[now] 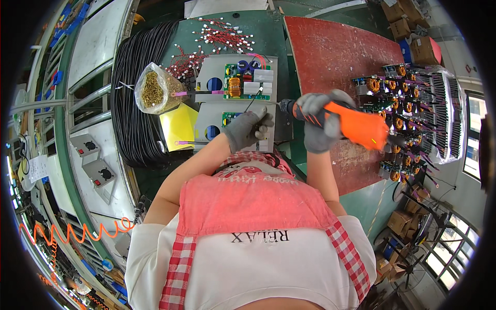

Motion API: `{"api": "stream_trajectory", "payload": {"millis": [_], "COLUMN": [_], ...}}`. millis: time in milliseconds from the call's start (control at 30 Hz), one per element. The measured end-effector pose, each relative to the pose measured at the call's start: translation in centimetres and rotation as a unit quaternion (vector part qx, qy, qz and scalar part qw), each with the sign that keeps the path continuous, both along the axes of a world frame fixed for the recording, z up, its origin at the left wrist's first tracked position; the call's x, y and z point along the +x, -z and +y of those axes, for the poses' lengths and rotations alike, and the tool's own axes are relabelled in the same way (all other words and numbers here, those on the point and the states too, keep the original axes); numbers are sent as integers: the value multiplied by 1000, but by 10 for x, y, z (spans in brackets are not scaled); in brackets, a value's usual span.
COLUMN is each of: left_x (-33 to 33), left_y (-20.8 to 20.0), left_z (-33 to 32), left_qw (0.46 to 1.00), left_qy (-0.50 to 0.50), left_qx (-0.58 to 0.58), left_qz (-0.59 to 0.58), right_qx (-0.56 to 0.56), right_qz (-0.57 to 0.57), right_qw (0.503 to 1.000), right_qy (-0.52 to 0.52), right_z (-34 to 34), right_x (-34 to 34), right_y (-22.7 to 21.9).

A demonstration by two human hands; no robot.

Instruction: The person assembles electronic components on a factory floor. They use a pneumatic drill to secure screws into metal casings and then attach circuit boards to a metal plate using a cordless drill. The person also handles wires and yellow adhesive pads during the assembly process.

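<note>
My right hand (pixel 321 123), in a grey glove, is wrapped round an orange-and-black power screwdriver (pixel 357 125). Its thin bit points left toward my left hand (pixel 245 128), also gloved in grey. The left fingers are curled together over the nearer metal panel (pixel 206 111), and what they pinch is hidden. Partly covered by that hand is a green circuit board (pixel 227 118). A thin dark wire or rod (pixel 253 99) rises beside the fingers. Just beyond lies a second panel (pixel 209 65) with a populated circuit board (pixel 248 82) carrying a copper coil and blue capacitors.
Left of the panels stand an open bag of small brass-coloured screws (pixel 151 92), a yellow sheet (pixel 178 125) and a large coil of black cable (pixel 135 98). Red-and-white connector leads (pixel 222 35) lie at the back. Stacked circuit boards with heatsinks (pixel 408 113) sit right, on a red board (pixel 336 51).
</note>
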State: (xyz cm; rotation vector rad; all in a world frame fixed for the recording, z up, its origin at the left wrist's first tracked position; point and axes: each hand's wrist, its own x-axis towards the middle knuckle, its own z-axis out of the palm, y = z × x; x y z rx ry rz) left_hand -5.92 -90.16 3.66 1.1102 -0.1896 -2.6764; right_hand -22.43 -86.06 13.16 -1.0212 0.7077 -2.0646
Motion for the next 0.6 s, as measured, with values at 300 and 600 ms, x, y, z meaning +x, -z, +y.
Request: {"api": "stream_trajectory", "payload": {"millis": [300,600], "left_x": [48,54], "left_y": [23,-9], "left_z": [13,15], "left_qw": [993,989], "left_qy": [-29,-138], "left_qx": [-109,-53], "left_qz": [-29,20], "right_qx": [77,71], "right_qz": [32,8], "right_qw": [995,997], "right_qy": [58,41], "right_z": [-27,-29], "right_x": [0,1], "right_y": [53,53]}}
